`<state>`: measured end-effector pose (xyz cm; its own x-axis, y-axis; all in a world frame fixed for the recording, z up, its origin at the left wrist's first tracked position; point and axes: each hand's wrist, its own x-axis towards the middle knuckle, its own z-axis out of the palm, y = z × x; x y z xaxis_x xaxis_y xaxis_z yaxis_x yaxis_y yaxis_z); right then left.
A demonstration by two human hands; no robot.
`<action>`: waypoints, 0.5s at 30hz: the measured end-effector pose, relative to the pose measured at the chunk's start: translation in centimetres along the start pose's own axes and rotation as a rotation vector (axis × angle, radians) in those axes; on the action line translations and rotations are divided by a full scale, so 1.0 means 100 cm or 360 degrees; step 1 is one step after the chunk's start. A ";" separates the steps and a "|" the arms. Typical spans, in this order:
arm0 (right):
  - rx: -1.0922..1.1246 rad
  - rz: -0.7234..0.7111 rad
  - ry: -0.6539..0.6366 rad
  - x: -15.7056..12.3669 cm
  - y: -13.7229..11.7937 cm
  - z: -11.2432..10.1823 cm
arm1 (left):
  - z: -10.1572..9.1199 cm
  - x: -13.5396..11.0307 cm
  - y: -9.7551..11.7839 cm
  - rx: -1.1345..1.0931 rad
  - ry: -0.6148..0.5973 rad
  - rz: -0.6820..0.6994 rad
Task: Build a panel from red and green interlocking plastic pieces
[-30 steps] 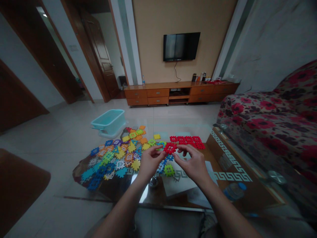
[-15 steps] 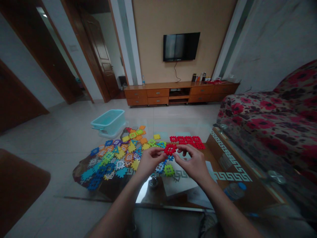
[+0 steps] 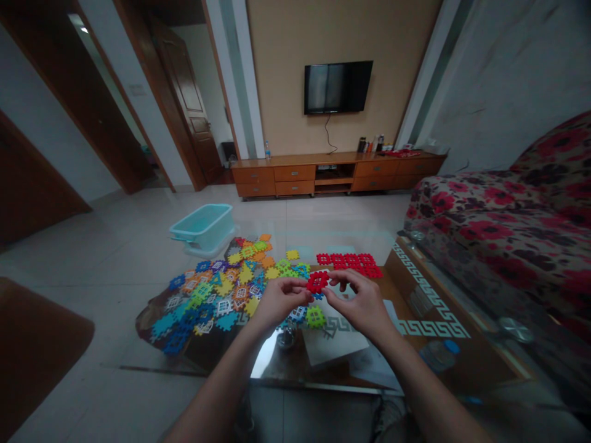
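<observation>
Beyond the far edge of the glass-topped surface (image 3: 318, 386), a pale teal plastic tub (image 3: 202, 229) sits on the tiled floor (image 3: 115, 246). A heap of multicoloured plastic grid tiles (image 3: 207, 295) covers the surface's left part. The left hand (image 3: 279, 301) and right hand (image 3: 362, 304) both grip a red plastic grid tile (image 3: 317, 282) above the middle, just nearer than a cluster of red plastic grid tiles (image 3: 348, 264) by the far edge.

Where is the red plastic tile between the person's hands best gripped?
Probably by its notched outer edges, pinched from either side, as the left hand and right hand have the red plastic tile now: it is flat, and its open grid leaves little else to hold.
</observation>
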<state>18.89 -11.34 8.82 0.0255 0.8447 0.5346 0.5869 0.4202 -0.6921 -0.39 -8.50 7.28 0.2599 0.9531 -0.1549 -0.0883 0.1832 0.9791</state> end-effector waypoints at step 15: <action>0.0028 -0.0002 -0.0034 0.001 0.000 0.000 | -0.003 0.003 -0.005 0.0102 -0.0037 0.0085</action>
<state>18.91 -11.27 8.82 0.0073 0.8509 0.5252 0.5726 0.4271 -0.6998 -0.61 -8.27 6.72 0.2787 0.9552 -0.0999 -0.0409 0.1157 0.9924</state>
